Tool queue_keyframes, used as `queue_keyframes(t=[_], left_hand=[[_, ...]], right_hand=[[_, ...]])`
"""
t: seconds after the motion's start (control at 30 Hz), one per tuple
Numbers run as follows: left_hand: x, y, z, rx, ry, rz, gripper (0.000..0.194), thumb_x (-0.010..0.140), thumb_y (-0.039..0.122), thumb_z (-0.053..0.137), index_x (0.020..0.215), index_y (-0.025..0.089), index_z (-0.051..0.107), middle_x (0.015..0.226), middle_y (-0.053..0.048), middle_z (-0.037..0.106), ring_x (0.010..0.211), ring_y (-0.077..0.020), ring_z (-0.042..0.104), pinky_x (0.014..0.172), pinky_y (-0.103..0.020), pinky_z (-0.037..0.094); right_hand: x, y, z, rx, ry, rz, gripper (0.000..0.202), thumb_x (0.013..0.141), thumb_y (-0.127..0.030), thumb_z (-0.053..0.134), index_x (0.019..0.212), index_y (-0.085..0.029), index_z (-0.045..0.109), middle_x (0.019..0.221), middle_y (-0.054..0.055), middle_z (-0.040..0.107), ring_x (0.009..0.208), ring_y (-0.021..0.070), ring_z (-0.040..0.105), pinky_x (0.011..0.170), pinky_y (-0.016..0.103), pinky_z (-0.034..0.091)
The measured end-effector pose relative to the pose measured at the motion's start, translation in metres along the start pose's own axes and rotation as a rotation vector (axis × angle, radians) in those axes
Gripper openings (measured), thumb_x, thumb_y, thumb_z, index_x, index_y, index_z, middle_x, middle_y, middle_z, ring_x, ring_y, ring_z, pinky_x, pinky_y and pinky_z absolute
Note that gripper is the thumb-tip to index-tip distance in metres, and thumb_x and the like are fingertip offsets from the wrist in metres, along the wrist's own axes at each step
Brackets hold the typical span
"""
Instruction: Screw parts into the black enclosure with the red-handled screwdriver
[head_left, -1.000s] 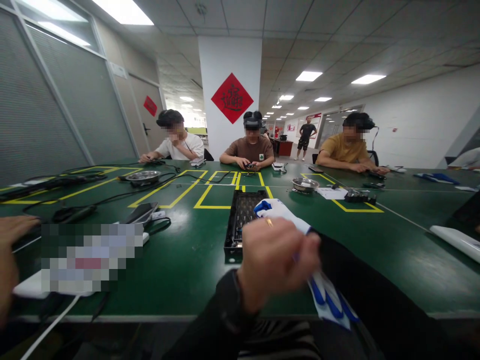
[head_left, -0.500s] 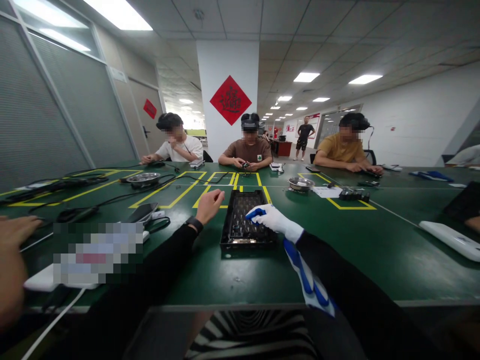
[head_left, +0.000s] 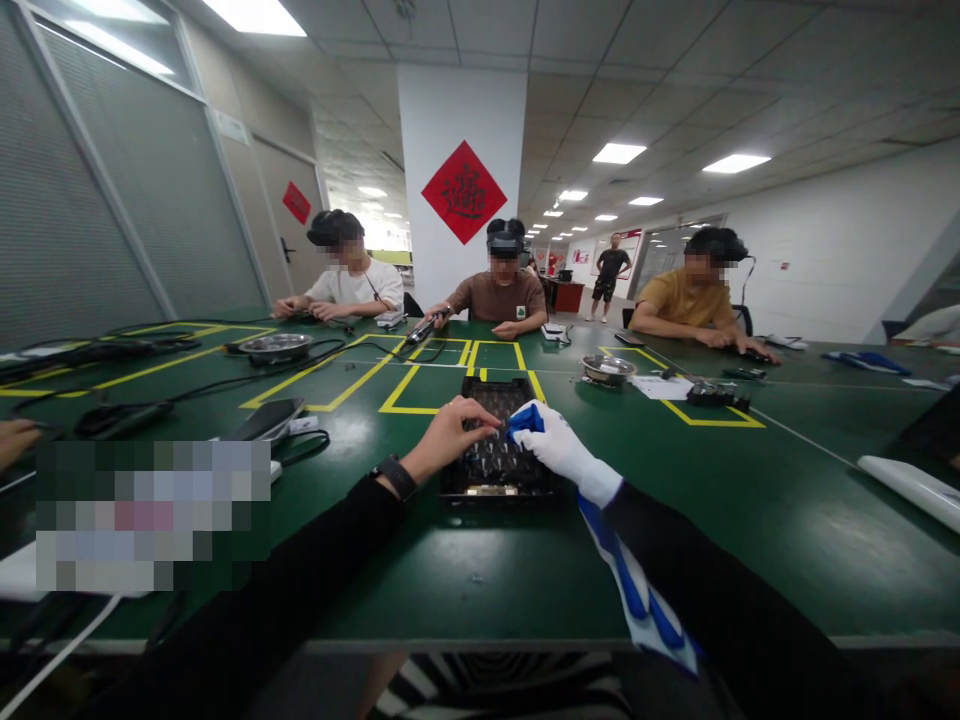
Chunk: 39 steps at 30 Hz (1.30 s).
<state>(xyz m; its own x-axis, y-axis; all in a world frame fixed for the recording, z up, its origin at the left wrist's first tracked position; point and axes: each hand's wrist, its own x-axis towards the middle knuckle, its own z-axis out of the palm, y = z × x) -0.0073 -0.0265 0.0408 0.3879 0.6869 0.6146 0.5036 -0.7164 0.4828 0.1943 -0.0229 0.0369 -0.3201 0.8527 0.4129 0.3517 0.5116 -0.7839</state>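
Observation:
A black tray [head_left: 496, 385] lies on the green table in front of me, with small pale pieces spread over its dark floor and a light strip at its near end. Over its middle, my bare left hand [head_left: 459, 425] has thumb and fingertips pinched together, close to the right fingertips. My right hand [head_left: 551, 440], in a white glove with blue fingers, is closed in a pinch too. Whatever sits between the fingertips is too small to make out. Along my right forearm lies a blue-and-white cloth [head_left: 630, 570], partly covered by the black sleeve.
Metal bowls [head_left: 607, 369] stand left and right further back. Black cables [head_left: 97, 357] run across the left side. A phone-like dark device [head_left: 268, 418] lies left of my arm. Across the table sit three people with headsets; one holds a dark tool [head_left: 426, 326].
My left hand has moved right, from beside the tray to over it, meeting the right hand. The right fingers have curled in. The person opposite now holds a long tool out to one side.

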Motion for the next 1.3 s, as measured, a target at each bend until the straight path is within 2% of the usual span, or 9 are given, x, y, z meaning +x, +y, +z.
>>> queue_keyframes(t=[0.13, 0.3, 0.43, 0.6, 0.83, 0.97, 1.07, 1.13, 1.3], left_hand=[[0.001, -0.003, 0.003, -0.058, -0.072, 0.022, 0.018, 0.074, 0.036, 0.064, 0.083, 0.023, 0.071, 0.082, -0.003, 0.067, 0.081, -0.017, 0.056, 0.081, -0.033, 0.039], [0.002, -0.002, 0.006, -0.052, -0.073, 0.042, 0.018, 0.075, 0.037, 0.062, 0.079, 0.022, 0.071, 0.08, -0.003, 0.067, 0.079, -0.0168, 0.056, 0.081, -0.034, 0.039], [0.001, -0.009, 0.007, -0.036, -0.077, 0.048, 0.018, 0.076, 0.036, 0.061, 0.079, 0.021, 0.07, 0.082, -0.003, 0.067, 0.081, -0.0165, 0.056, 0.082, -0.033, 0.039], [0.0, -0.022, 0.012, -0.048, -0.11, 0.008, 0.018, 0.078, 0.035, 0.058, 0.081, 0.02, 0.069, 0.086, -0.004, 0.066, 0.084, -0.0165, 0.056, 0.083, -0.032, 0.04], [-0.001, -0.023, 0.014, -0.011, -0.132, -0.029, 0.021, 0.08, 0.035, 0.054, 0.082, 0.018, 0.067, 0.086, -0.005, 0.064, 0.083, -0.0171, 0.054, 0.083, -0.034, 0.04], [-0.001, -0.023, 0.015, -0.006, -0.121, -0.037, 0.022, 0.082, 0.035, 0.052, 0.082, 0.018, 0.066, 0.086, -0.005, 0.063, 0.083, -0.0174, 0.053, 0.082, -0.033, 0.04], [-0.002, -0.024, 0.016, -0.054, -0.11, -0.066, 0.023, 0.083, 0.035, 0.05, 0.084, 0.017, 0.065, 0.087, -0.005, 0.062, 0.083, -0.0168, 0.054, 0.08, -0.031, 0.041], [-0.003, -0.025, 0.017, -0.084, -0.112, -0.085, 0.024, 0.083, 0.035, 0.049, 0.085, 0.017, 0.065, 0.087, -0.005, 0.061, 0.083, -0.0161, 0.054, 0.079, -0.03, 0.042], [-0.003, -0.025, 0.018, -0.088, -0.126, -0.088, 0.026, 0.082, 0.036, 0.05, 0.086, 0.015, 0.065, 0.086, -0.004, 0.061, 0.082, -0.0154, 0.054, 0.079, -0.028, 0.042]], right_hand=[[0.0, 0.003, 0.003, 0.018, 0.01, -0.01, 0.018, 0.065, -0.024, 0.057, 0.081, -0.016, 0.054, 0.07, -0.002, 0.057, 0.065, 0.0103, 0.05, 0.064, 0.024, 0.041], [0.0, 0.004, 0.005, 0.005, 0.004, -0.013, 0.018, 0.066, -0.027, 0.058, 0.08, -0.017, 0.053, 0.071, -0.002, 0.056, 0.065, 0.0103, 0.05, 0.064, 0.024, 0.041], [-0.001, 0.001, 0.003, -0.146, -0.036, -0.034, 0.021, 0.071, -0.034, 0.058, 0.085, -0.018, 0.055, 0.075, -0.001, 0.058, 0.068, 0.012, 0.052, 0.065, 0.025, 0.041], [-0.003, -0.006, -0.006, -0.394, -0.104, -0.244, 0.021, 0.084, -0.03, 0.047, 0.097, -0.02, 0.059, 0.094, 0.004, 0.058, 0.088, 0.0151, 0.053, 0.082, 0.029, 0.038], [-0.005, -0.01, -0.004, -0.561, -0.163, -0.292, 0.022, 0.084, -0.028, 0.051, 0.103, -0.02, 0.059, 0.099, 0.007, 0.056, 0.097, 0.0182, 0.05, 0.088, 0.03, 0.035], [0.0, -0.017, -0.01, -0.49, -0.079, -0.284, 0.021, 0.081, -0.031, 0.054, 0.096, -0.019, 0.061, 0.096, 0.006, 0.058, 0.092, 0.0177, 0.052, 0.086, 0.03, 0.036], [0.006, -0.02, -0.017, -0.306, 0.094, -0.253, 0.027, 0.085, -0.035, 0.045, 0.101, -0.018, 0.059, 0.095, 0.005, 0.06, 0.088, 0.0155, 0.053, 0.082, 0.029, 0.039], [0.008, -0.016, -0.019, -0.218, 0.134, -0.216, 0.03, 0.087, -0.036, 0.039, 0.103, -0.017, 0.058, 0.091, 0.004, 0.061, 0.083, 0.0144, 0.054, 0.078, 0.028, 0.041], [0.005, -0.005, -0.013, -0.502, -0.052, -0.333, 0.024, 0.084, -0.033, 0.049, 0.099, -0.018, 0.06, 0.098, 0.005, 0.059, 0.091, 0.0161, 0.052, 0.084, 0.029, 0.038]])
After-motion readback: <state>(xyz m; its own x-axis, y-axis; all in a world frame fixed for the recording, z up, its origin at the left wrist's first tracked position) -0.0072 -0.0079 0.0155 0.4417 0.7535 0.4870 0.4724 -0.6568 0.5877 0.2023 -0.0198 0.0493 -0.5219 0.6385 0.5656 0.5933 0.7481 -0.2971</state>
